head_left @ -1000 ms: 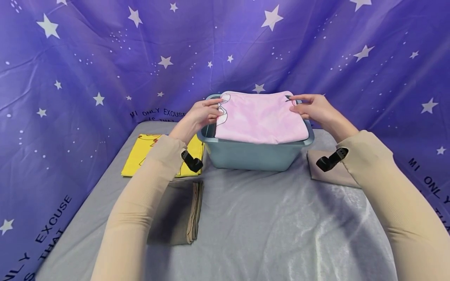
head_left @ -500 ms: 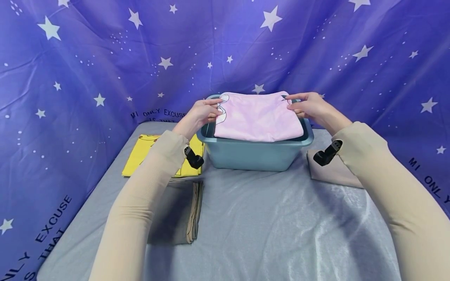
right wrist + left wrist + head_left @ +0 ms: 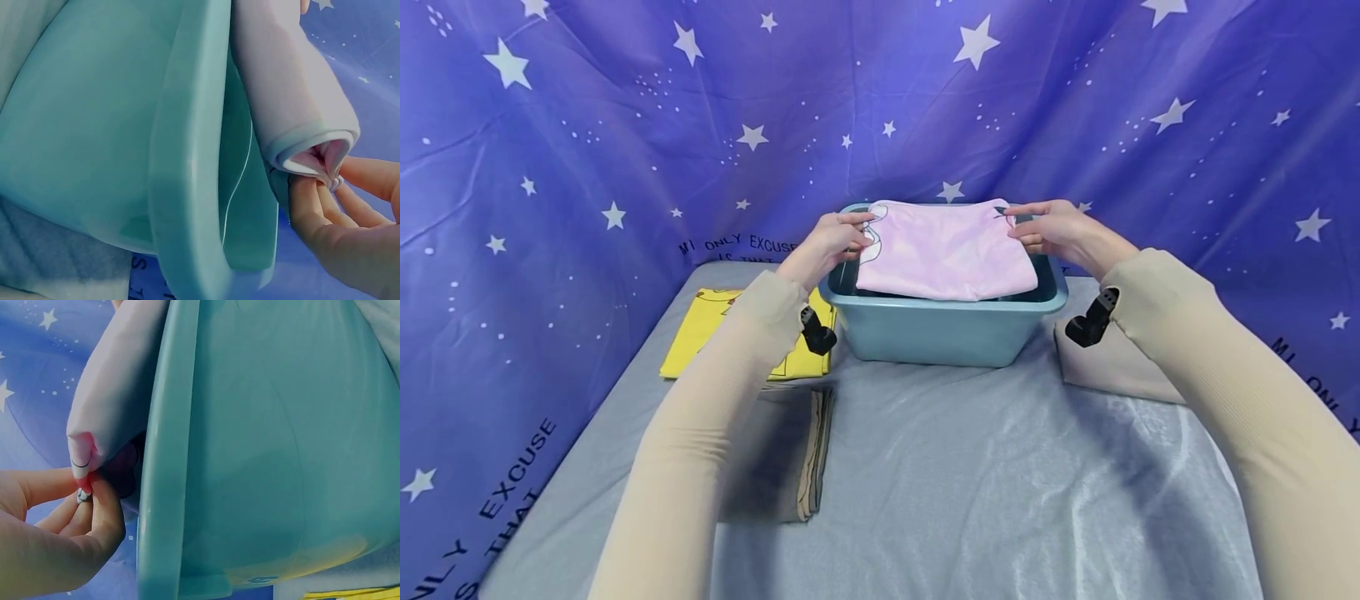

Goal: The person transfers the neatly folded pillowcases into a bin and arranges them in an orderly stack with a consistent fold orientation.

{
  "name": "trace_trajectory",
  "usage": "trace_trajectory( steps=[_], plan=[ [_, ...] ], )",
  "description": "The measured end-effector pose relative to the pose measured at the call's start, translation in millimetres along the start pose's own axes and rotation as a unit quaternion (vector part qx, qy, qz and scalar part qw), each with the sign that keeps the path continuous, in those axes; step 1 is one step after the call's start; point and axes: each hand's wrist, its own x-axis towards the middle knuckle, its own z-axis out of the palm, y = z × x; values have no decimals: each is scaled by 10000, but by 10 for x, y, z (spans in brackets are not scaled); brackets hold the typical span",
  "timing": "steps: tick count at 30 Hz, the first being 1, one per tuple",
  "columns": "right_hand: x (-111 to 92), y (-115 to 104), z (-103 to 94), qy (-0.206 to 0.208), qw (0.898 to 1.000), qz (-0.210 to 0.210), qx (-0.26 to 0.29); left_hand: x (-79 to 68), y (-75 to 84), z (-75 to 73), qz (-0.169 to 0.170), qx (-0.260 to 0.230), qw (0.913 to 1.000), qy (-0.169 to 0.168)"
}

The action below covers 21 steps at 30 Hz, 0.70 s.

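A folded pink cloth (image 3: 947, 250) with a printed figure at its left side lies across the mouth of a blue-green plastic basin (image 3: 936, 333). My left hand (image 3: 829, 242) pinches the cloth's left edge between thumb and fingers. On the opposite side my right hand (image 3: 1063, 230) pinches the right edge. In the left wrist view the cloth (image 3: 119, 381) hangs beside the basin rim (image 3: 165, 456), its corner between my fingertips. The right wrist view shows the rolled-looking fold of the cloth (image 3: 300, 94) gripped at its end, apart from the rim. The basin's inside is mostly hidden.
A folded yellow cloth (image 3: 700, 325) lies left of the basin, with a folded grey-brown cloth (image 3: 775, 458) nearer. Right of the basin rests a folded beige-grey cloth (image 3: 1112, 367), partly behind my right sleeve. A purple starry curtain (image 3: 880, 100) hangs behind the grey-covered table (image 3: 970, 483).
The right hand has shifted slightly left with the cloth's right edge. The cloth's near edge has drawn back from the basin's front rim, showing more of the inside. The left hand barely moves.
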Motion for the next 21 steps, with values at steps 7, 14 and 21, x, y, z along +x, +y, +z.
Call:
trace_trajectory(
  steps=[7,14,21],
  plan=[
    [72,4,-8,-127,9999,35,-67,87,-2,33,-88,249,9996,101],
    [100,21,4,-178,9995,36,-270,118,-27,64,-98,422,9990,119],
    [118,44,32,-293,9978,7,-589,128,-39,77,-203,536,9981,210]
  ],
)
